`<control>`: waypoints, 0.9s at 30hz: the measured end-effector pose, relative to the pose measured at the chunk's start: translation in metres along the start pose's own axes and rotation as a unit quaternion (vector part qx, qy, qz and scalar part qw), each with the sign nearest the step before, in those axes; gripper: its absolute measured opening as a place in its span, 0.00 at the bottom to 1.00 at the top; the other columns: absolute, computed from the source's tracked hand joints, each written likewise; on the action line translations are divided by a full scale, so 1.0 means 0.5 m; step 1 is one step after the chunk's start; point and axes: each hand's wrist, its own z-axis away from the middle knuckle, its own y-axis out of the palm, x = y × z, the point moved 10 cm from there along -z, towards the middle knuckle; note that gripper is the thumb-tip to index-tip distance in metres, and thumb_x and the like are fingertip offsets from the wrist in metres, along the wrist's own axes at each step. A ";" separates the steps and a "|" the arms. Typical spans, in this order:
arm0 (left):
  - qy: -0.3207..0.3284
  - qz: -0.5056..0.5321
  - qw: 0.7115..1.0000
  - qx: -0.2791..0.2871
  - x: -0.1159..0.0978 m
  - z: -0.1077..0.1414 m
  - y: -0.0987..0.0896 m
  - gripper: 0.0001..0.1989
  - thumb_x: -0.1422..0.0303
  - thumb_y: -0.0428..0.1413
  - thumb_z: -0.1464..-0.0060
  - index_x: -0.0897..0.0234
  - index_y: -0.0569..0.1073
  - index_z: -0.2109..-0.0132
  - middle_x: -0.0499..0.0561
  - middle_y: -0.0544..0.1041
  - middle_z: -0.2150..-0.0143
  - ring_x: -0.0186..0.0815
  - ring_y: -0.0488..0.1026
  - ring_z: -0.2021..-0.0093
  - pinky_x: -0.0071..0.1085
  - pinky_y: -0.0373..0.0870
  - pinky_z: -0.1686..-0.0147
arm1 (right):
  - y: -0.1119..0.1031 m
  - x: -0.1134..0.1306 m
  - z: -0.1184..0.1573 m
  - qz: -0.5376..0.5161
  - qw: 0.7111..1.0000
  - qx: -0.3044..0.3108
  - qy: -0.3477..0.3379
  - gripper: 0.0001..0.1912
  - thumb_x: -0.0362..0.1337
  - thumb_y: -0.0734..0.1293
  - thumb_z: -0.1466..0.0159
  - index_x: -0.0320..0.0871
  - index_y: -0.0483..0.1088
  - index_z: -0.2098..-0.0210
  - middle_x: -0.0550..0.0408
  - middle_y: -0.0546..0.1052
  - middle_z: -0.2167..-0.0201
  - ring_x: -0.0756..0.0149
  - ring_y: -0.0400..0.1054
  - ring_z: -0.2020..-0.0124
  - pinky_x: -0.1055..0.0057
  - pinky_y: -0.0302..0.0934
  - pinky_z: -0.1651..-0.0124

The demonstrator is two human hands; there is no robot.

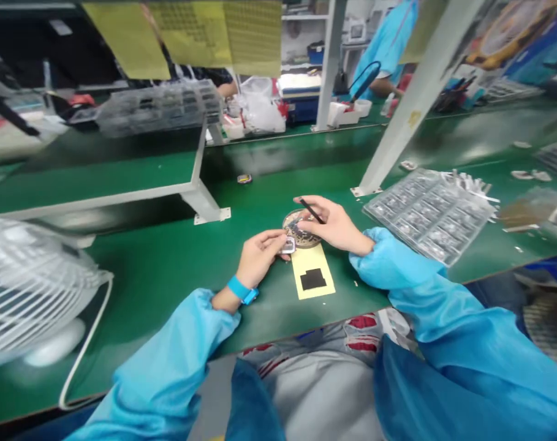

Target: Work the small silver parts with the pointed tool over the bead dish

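My left hand (260,254), with a blue band at its wrist, pinches a small whitish rounded-square frame part (288,245). My right hand (332,223) grips a thin black pen-like tool, probably tweezers (311,211), whose tip is hard to make out. Both hands are close together over a round tray (311,240) that holds many tiny pieces. Just in front of the tray lies a pale yellow sheet (306,290) with a black patch (313,279) on it.
A white fan (34,288) stands at left, its cord trailing on the green table (168,257). A clear compartment tray (432,214) lies right. One small part (244,179) rests farther back. Metal posts (397,98) and a raised shelf (122,174) border the area; a co-worker's blue sleeve (386,46) shows behind.
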 end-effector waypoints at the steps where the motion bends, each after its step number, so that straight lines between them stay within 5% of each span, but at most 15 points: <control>1: 0.017 0.008 1.000 -0.009 -0.005 -0.001 -0.005 0.25 0.53 0.67 0.47 0.70 0.80 0.52 0.56 0.82 0.68 0.35 0.78 0.74 0.26 0.57 0.81 | 0.000 -0.014 0.005 -0.007 1.000 -0.007 0.014 0.26 0.45 0.78 0.43 0.42 0.76 0.47 0.48 0.81 0.52 0.61 0.75 0.52 0.61 0.69 0.43; 6: 0.035 0.064 0.997 0.000 -0.002 -0.001 -0.011 0.22 0.55 0.60 0.41 0.70 0.81 0.50 0.58 0.82 0.65 0.38 0.80 0.70 0.28 0.61 0.78 | 0.007 -0.059 0.037 0.001 0.996 0.001 0.089 0.19 0.47 0.80 0.46 0.39 0.77 0.65 0.52 0.80 0.66 0.67 0.73 0.66 0.69 0.68 0.60; 14: 0.150 -0.055 0.987 0.015 -0.033 0.020 0.006 0.23 0.70 0.64 0.46 0.67 0.77 0.43 0.59 0.80 0.44 0.41 0.79 0.49 0.34 0.75 0.50 | 0.044 -0.093 0.055 -0.080 0.983 0.042 0.157 0.19 0.45 0.81 0.47 0.38 0.79 0.63 0.50 0.83 0.64 0.67 0.75 0.64 0.72 0.69 0.59; 19: 0.188 -0.125 0.974 0.020 -0.044 0.033 0.015 0.28 0.73 0.62 0.45 0.64 0.73 0.37 0.59 0.78 0.42 0.39 0.77 0.52 0.33 0.74 0.57 | 0.051 -0.101 0.064 -0.069 0.977 0.051 0.195 0.18 0.49 0.78 0.42 0.38 0.80 0.65 0.51 0.81 0.68 0.79 0.59 0.80 0.78 0.48 0.80; 22: 0.219 -0.194 0.956 0.008 -0.058 0.042 0.013 0.28 0.72 0.62 0.44 0.61 0.74 0.36 0.55 0.79 0.46 0.34 0.72 0.61 0.32 0.71 0.60 | 0.059 -0.109 0.072 -0.108 0.965 0.060 0.232 0.20 0.50 0.78 0.42 0.38 0.79 0.65 0.53 0.79 0.71 0.83 0.48 0.84 0.77 0.37 0.83; 27: 0.236 -0.226 0.945 0.001 -0.068 0.046 0.011 0.28 0.71 0.62 0.44 0.58 0.74 0.36 0.53 0.79 0.47 0.33 0.68 0.64 0.34 0.69 0.61 | 0.077 -0.116 0.082 -0.140 0.945 0.106 0.275 0.21 0.51 0.77 0.41 0.37 0.78 0.68 0.64 0.61 0.86 0.82 0.42 0.85 0.77 0.33 0.83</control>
